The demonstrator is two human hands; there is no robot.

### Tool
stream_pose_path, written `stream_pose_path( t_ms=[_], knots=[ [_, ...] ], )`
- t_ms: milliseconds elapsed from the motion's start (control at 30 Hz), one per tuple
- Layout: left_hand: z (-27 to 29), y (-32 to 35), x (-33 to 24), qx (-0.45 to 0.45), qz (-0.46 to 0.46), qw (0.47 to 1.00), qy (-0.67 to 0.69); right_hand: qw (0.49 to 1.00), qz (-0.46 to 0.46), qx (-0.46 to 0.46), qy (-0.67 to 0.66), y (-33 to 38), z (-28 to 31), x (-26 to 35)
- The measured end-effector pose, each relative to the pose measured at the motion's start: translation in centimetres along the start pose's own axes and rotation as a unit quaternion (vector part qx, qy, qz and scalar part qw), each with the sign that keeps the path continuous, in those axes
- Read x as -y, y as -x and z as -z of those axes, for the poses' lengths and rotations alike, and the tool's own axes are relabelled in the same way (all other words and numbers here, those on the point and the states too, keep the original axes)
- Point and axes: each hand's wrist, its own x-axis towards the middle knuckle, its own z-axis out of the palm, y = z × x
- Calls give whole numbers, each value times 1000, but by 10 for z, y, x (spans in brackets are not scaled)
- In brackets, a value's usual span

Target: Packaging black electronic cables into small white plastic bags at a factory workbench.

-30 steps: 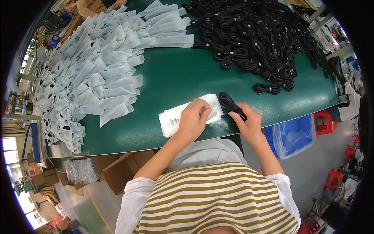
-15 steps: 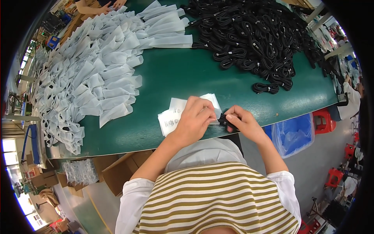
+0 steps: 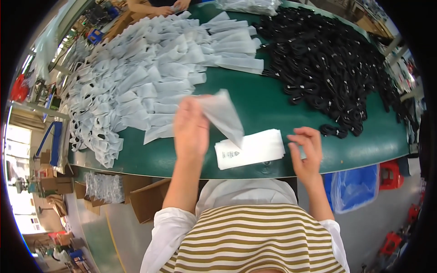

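Observation:
My left hand (image 3: 191, 125) is raised over the table, its fingers closed on a translucent white plastic bag (image 3: 222, 113). The bag hangs to the right from the grip, its lower corner above a stack of flat white bags (image 3: 259, 148) with small dark print. What the bag holds, if anything, cannot be made out. To the right of the stack, my right hand (image 3: 307, 152) hovers with fingers apart and nothing in it. A single coiled black cable (image 3: 333, 131) lies beyond that hand.
Many translucent bags (image 3: 136, 86) are heaped on the left of the green table (image 3: 246, 95). A large pile of coiled black cables (image 3: 323, 68) covers the right. A blue lined bin (image 3: 357, 186) stands below the right edge. Another person's hands (image 3: 175, 7) are at the far side.
My left hand has moved up and left, carrying a bag away from the stack. My right hand has let go of the black cable and opened. The whole view has shifted.

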Motion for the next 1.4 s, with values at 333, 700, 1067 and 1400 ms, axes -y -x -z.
stream_pose_path(
  t_ms=[333, 700, 1067, 1400],
  knots=[
    [121, -93, 0, -4, -161, 767, -621, 910, -115, 23, 397, 2, 66, -86],
    [-59, 53, 77, 258, -114, 827, -486, 973, -228, 11, 29, 16, 29, -44],
    [-53, 59, 88, 213, 19, 895, -390, 985, -97, 106, 95, 17, 15, -10],
    [-44, 41, 69, 280, -125, 882, -358, 976, -94, 185, -61, 15, 20, -14]
  ],
)
